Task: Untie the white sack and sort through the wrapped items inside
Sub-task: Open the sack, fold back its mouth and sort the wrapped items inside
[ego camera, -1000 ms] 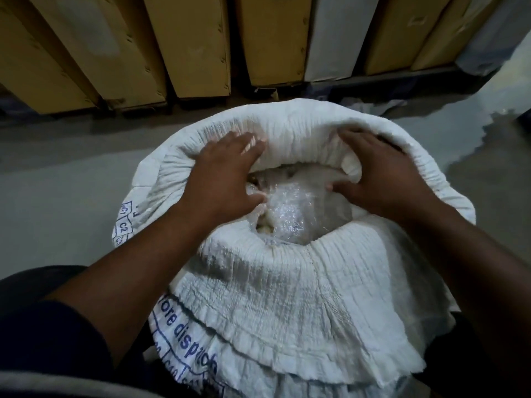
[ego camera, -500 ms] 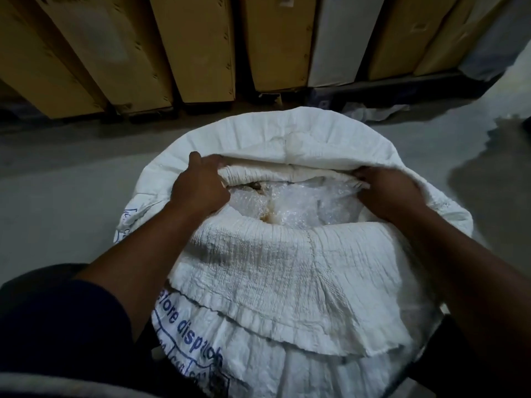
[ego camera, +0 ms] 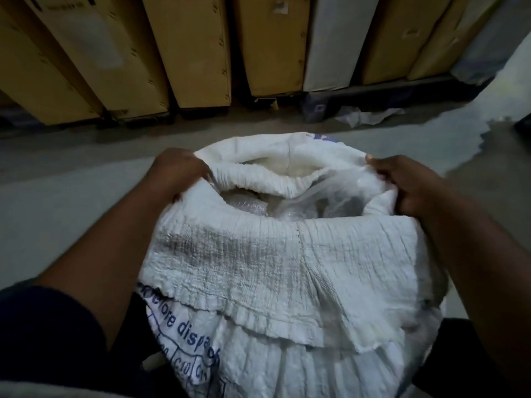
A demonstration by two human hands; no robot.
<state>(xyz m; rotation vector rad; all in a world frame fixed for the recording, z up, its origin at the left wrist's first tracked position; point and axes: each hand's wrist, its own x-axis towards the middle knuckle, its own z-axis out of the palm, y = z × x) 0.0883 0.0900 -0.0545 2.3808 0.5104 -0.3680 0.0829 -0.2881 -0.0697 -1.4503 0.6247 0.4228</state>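
I count one white sack (ego camera: pixel 287 262) in front of me, its mouth open. Two hands are on its rim: one left hand (ego camera: pixel 176 170) and one right hand (ego camera: pixel 408 186). Inside I can make out two wrapped items: one in bubble wrap (ego camera: pixel 247 206) and one in clear plastic (ego camera: pixel 330 193); any others are hidden. Behind stand about seven brown cartons (ego camera: pixel 275 44) and one white carton (ego camera: pixel 336 38). One crumpled paper scrap (ego camera: pixel 369 116) lies on the floor.
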